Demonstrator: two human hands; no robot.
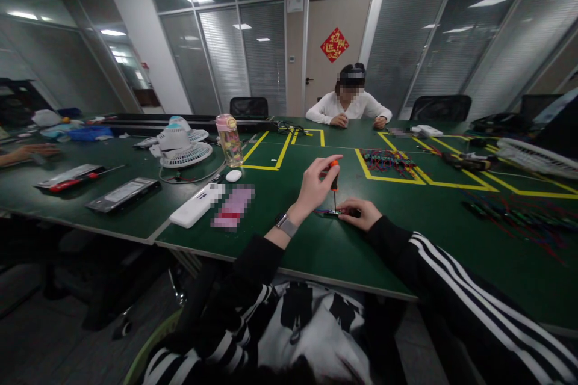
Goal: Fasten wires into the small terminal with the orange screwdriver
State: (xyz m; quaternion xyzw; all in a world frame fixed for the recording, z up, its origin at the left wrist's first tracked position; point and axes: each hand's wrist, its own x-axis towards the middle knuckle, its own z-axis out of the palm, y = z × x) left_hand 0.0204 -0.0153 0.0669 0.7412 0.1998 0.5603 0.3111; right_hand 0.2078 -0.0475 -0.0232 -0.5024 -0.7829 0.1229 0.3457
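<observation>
Two bare hands worked near the front edge of the green table (316, 252). The left hand (313, 186), with a watch (286, 225) on its wrist, had its fingertips closed around the top of the orange-handled screwdriver (334, 180). The tool stood upright, tip down on the small dark part (332, 212). The right hand (363, 213) lay low on the table with thumb and fingers closed on the right end of that part, pinning it down; how hard, couldn't tell. The part sat on the table straight in front of the person, between both hands, with short coloured leads showing at its left end.

Left of the hands lay a white power bank (197, 204), with a pink blurred item (232, 207) just beside it. A white mouse (233, 175) lay behind them. A clear bottle (229, 139) with a pink cap stood upright, near a white desk fan (180, 145). Farther left lay a dark flat device (121, 194).

Yellow tape (271, 159) marked boxes on the tabletop, and one box held a wire bundle (388, 161). Loose wires (519, 216) were spread at the right. A co-worker (347, 107) in white sat across the table, both hands resting on it. Another person's hand (27, 153) rested at the far left edge.
</observation>
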